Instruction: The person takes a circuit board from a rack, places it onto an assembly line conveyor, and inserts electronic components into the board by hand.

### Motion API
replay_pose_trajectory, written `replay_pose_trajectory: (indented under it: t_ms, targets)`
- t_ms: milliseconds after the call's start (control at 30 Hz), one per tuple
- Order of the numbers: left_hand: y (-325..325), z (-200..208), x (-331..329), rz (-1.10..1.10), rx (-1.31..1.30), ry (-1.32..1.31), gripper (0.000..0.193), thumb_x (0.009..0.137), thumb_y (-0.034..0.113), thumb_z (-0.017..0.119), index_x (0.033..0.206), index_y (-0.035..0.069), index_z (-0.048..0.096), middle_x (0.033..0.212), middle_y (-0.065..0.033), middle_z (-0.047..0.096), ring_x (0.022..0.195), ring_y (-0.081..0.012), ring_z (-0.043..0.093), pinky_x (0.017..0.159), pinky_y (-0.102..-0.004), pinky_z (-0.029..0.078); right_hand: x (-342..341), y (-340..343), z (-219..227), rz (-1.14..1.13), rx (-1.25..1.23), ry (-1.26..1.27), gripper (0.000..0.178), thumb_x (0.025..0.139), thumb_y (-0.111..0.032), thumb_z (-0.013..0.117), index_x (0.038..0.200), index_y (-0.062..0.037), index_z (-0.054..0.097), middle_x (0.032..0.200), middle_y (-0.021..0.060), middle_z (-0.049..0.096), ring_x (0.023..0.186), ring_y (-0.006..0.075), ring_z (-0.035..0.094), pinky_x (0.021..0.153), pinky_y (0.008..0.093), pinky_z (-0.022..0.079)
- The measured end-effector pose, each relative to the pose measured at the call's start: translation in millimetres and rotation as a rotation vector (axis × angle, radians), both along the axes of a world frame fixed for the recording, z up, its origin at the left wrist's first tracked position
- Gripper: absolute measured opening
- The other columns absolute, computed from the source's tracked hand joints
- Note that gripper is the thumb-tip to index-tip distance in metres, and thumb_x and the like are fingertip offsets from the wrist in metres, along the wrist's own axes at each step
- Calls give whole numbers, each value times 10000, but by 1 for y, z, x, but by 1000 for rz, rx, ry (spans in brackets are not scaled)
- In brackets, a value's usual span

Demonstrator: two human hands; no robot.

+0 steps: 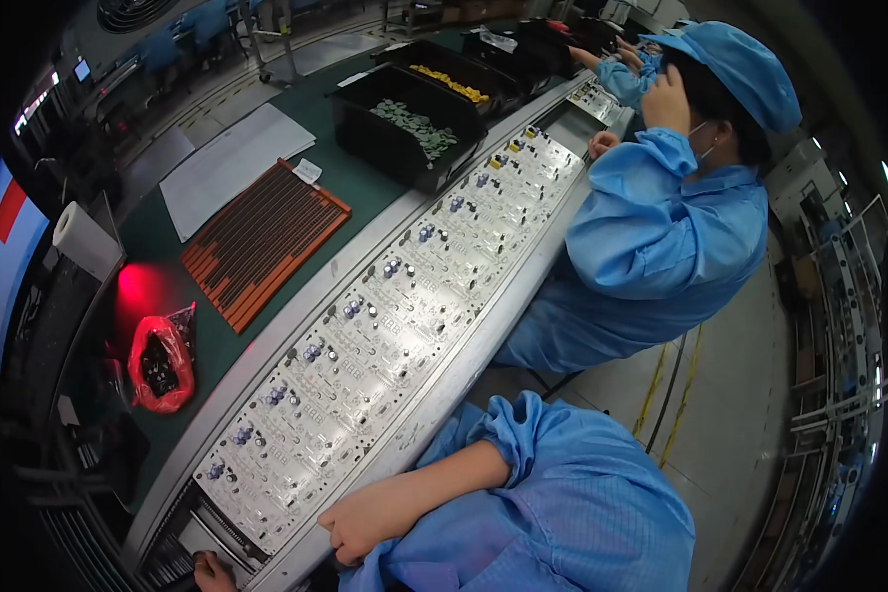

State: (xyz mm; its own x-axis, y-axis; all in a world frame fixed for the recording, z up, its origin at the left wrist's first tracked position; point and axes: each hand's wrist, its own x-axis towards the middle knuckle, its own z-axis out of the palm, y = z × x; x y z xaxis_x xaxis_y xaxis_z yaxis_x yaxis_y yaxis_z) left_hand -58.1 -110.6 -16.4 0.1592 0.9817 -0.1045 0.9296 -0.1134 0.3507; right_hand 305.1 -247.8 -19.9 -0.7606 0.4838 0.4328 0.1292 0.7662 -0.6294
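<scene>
At the bottom edge, only part of my left hand (213, 572) shows. Its fingers are curled beside the near end of the conveyor, close to a pale flat piece (207, 539); whether it grips anything is hidden. My right hand (373, 515) rests at the conveyor's near rail (419, 424), back upward and fingers bent in, and I cannot see what, if anything, is inside. Between the rails runs a long row of pale circuit boards (365, 365) carrying blue-purple and black cylindrical parts. Yellow parts (516, 145) stand on the far boards.
Beyond the conveyor, a green table bears an orange-brown slotted tray (266, 242), white sheets (235, 163), a red plastic bag (163, 365) of dark parts and black bins (355, 123) with green and yellow pieces. A co-worker in blue (661, 227) sits close on my right.
</scene>
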Motion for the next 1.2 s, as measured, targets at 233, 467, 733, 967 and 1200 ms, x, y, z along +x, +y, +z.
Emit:
replay_pose_trajectory:
  t_ms: [233,467,733,967,1200]
  targets:
    - [7,-47,-38,50,221,-24,349,978,261,532,935,-70,635,898,-247,641,797,-395,607,712,-431,469,6,13,12,14,-83,-47,106,850,-203,597,857,-100,572,804,48,591,813,239,572,802,343,415]
    - [2,-4,-2,195,146,-48,295,944,244,585,916,-37,669,773,-229,652,730,-384,643,664,-423,490,-7,27,32,123,-38,-222,132,853,-223,659,945,-133,631,795,15,571,754,200,540,736,307,445]
    - [-3,-10,8,272,14,-46,271,886,243,595,953,-1,693,882,-215,688,878,-386,663,785,-458,518,-13,13,32,23,-148,-208,123,797,-149,733,906,-117,684,800,17,631,707,221,550,694,314,436]
    - [51,85,-56,279,638,27,296,861,169,621,1075,-36,612,1022,-246,627,1011,-413,587,879,-470,483,-16,12,38,-11,-114,-187,163,710,-110,732,871,-130,714,768,-1,655,666,184,566,688,290,397]
    - [157,185,-233,508,1066,1148,291,842,126,609,1113,19,613,1089,-207,624,1085,-355,594,1039,-443,414,-6,16,19,-9,-309,-112,186,764,-119,666,947,-103,693,902,108,672,818,304,582,758,407,451]
